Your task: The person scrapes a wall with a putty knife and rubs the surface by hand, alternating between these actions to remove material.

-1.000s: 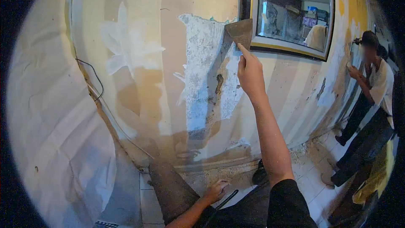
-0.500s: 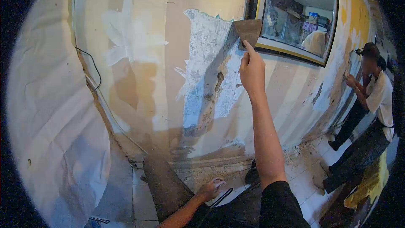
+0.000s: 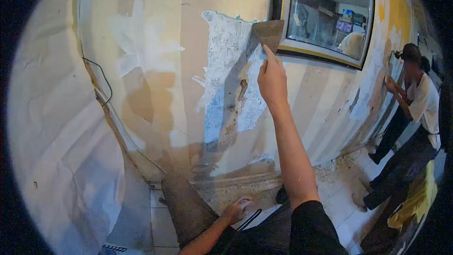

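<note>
A wide-bladed scraper is gripped in my right hand, the index finger stretched along it toward the blade. Its blade overlaps the upper right of a bare patch of wall, close to the lower left corner of a framed mirror. Within that patch, the coating is gone, and a crumbled hole shows below the scraper. Low down by my knee, my left hand is closed with its fingers curled; I cannot tell what is in it.
Another person works at the wall on the right. Crumbled debris lies on the tiled floor along the wall base. A pale sheet hangs on the left, beside a thin dark cable. Yellow cloth is at lower right.
My right hand and the scraper sit slightly further left in the view, which has itself shifted a little. The blade is tilted somewhat differently. My left hand stays low, nearly unmoved.
</note>
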Motion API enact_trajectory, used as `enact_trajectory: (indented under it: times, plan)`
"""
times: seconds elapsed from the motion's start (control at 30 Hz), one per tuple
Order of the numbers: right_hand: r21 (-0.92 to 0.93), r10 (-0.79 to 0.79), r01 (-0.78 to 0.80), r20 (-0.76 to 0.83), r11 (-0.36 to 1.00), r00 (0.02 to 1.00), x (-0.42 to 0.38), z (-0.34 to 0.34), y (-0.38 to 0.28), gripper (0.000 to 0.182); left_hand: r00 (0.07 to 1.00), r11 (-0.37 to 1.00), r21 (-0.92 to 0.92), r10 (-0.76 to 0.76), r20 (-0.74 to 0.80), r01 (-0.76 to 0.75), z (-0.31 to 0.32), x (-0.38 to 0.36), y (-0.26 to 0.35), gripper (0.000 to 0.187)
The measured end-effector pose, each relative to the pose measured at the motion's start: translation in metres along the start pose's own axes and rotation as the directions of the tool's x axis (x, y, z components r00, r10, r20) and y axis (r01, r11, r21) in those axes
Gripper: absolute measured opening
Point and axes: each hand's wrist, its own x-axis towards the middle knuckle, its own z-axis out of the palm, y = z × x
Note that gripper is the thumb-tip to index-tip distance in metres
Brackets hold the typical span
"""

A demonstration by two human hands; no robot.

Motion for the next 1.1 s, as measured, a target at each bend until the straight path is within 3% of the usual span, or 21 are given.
enact_trajectory:
  times: [0.33, 0.53, 0.73, 0.8, 0.93, 1.1]
  plan:
    - [0.066, -0.032, 0.037, -0.076, 0.997, 0.997, -0.002, 0.005, 0.004, 0.039, 0.995, 0.993, 0.071, 0.091, -0.026, -0.089, -0.006, -0.002, 0.004, 0.038]
    - [0.101, 0.007, 0.003, -0.103, 0.995, 0.995, -0.006, 0.015, 0.001, 0.038, 0.991, 0.994, -0.035, 0.101, -0.091, -0.105, 0.003, -0.002, -0.005, 0.039]
    - [0.177, 0.020, 0.002, -0.121, 0.984, 0.992, -0.006, 0.014, -0.002, 0.038, 0.997, 0.992, -0.105, 0.069, -0.042, -0.074, -0.016, -0.004, 0.012, 0.039]
    - [0.186, 0.004, 0.018, -0.116, 0.982, 0.993, -0.001, 0.013, 0.000, 0.038, 0.998, 0.997, -0.049, -0.057, -0.027, 0.056, -0.019, -0.005, 0.019, 0.038]
    - [0.110, -0.011, 0.025, -0.122, 0.994, 0.992, -0.002, 0.012, 0.001, 0.039, 0.999, 0.992, -0.125, -0.032, 0.022, 0.035, -0.017, -0.006, 0.016, 0.036]
    - [0.066, 0.002, 0.001, -0.046, 0.998, 0.999, -0.002, 0.014, 0.002, 0.046, 0.997, 0.996, -0.089, 0.012, -0.071, -0.019, 0.003, -0.004, -0.002, 0.038]
